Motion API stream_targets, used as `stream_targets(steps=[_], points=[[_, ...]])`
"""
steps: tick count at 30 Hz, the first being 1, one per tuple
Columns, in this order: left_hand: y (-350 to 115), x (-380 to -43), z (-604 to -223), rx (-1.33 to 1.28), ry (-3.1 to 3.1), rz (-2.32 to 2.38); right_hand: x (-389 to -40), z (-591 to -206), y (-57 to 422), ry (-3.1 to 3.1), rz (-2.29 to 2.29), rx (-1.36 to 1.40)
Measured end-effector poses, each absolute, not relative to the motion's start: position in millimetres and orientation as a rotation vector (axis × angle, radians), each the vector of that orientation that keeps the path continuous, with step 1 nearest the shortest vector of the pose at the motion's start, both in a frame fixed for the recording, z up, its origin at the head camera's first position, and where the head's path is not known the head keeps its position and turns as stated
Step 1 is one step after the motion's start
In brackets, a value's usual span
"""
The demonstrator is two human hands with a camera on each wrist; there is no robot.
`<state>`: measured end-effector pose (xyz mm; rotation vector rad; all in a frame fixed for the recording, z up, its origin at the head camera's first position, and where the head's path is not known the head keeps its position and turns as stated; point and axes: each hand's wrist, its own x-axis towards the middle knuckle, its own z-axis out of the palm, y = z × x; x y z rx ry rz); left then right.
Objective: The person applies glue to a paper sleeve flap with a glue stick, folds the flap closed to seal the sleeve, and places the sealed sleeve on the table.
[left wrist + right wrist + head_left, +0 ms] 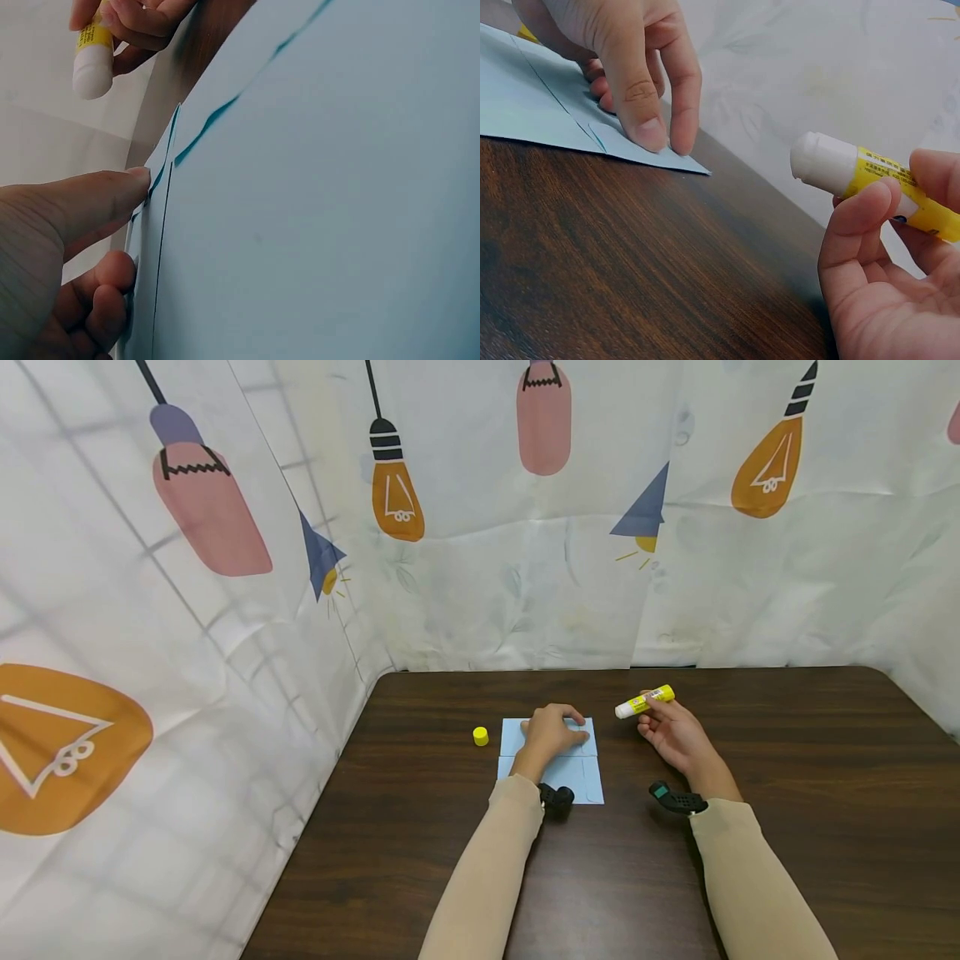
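A light blue sheet of folded paper (577, 777) lies on the table, with a crease running across its middle. My left hand (551, 735) is over its far half. In the right wrist view, the left thumb and forefinger (646, 133) press on the paper near one corner, and the other fingers are tucked behind. To the right of the paper, my right hand (681, 742) holds an uncapped yellow glue stick (870, 174) between thumb and fingers, raised off the table. The stick's white end points left, towards the paper. Its yellow cap (481, 737) stands left of the paper.
The dark brown wooden table (420, 860) reaches back to a white patterned curtain (480, 593). Another curtain side hangs along the left edge. Each wrist wears a black camera band, such as the right band (678, 798).
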<state>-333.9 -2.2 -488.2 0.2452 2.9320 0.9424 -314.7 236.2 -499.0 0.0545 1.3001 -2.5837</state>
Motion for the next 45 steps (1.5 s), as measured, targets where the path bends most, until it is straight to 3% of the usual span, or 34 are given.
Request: stream_targets(steps=[45], points=[[-10.2, -324.8, -487.7, 0.440, 2.851, 0.822, -314.0, -498.4, 228.7, 1.460, -2.537, 0.101]])
